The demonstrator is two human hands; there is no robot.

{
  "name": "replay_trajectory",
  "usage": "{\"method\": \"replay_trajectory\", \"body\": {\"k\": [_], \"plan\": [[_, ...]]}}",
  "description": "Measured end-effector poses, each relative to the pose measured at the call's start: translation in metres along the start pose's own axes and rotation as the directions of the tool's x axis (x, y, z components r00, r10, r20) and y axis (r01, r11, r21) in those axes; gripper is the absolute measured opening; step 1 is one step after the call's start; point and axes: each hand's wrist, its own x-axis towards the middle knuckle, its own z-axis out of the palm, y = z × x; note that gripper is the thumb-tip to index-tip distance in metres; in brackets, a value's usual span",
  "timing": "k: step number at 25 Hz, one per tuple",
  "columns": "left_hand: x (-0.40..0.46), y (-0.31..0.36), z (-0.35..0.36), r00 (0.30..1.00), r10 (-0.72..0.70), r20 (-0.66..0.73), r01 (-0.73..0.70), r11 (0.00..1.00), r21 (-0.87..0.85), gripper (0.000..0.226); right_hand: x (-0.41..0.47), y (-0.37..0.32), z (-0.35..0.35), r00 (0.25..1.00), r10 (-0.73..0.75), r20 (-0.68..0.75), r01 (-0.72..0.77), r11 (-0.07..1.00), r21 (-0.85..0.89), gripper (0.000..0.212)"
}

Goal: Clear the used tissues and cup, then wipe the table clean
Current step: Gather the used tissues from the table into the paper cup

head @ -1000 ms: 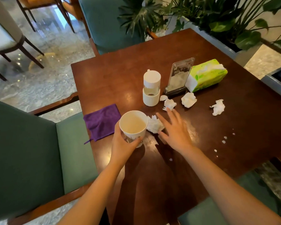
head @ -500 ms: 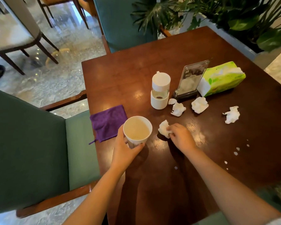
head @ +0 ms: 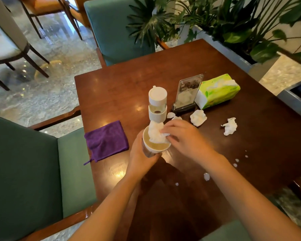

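White crumpled tissue (head: 157, 135) pinched in right hand (head: 184, 138) over paper cup (head: 154, 146), left hand (head: 140, 157) wrapped around it.

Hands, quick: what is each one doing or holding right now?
Left hand: closed around the paper cup, holding it.
Right hand: fingers pinched on a crumpled tissue, pushing it into the cup.

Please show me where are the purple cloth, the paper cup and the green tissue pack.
purple cloth (head: 106, 140), head view, middle of the fabric.
paper cup (head: 147, 150), head view, outer wall.
green tissue pack (head: 219, 92), head view, top face.
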Motion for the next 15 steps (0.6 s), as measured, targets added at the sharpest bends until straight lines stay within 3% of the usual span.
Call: {"method": "replay_trajectory", "body": {"k": [2,4,7,10,13,15], "plan": [[0.002,0.004,0.004,1.0,-0.015,0.02,0.015,1.0,-0.008,0.083,0.003,0.002,0.005,0.99,0.039,0.138,-0.034,0.999,-0.036,0.029],[0.003,0.004,0.006,0.999,-0.03,0.026,0.031,0.999,-0.02,0.081,-0.001,0.005,0.007,0.985,0.045,0.165,-0.043,0.999,-0.014,0.029],[0.006,-0.001,0.009,0.999,-0.045,0.025,0.046,0.999,-0.025,0.079,-0.012,0.015,0.008,0.994,0.085,0.067,-0.089,0.994,0.062,0.023],[0.011,-0.006,0.014,0.997,-0.081,0.009,0.081,0.997,-0.018,0.078,-0.015,0.046,0.011,0.966,0.257,-0.039,-0.253,0.963,0.088,0.022],[0.019,-0.014,0.017,0.996,-0.09,-0.014,0.09,0.996,-0.007,0.081,-0.004,0.088,0.027,0.938,0.344,-0.045,-0.346,0.934,-0.086,0.036],[0.023,-0.02,0.019,0.996,-0.082,-0.021,0.082,0.997,0.007,0.082,0.008,0.108,0.044,0.939,0.342,0.043,-0.321,0.914,-0.248,0.048]]}}
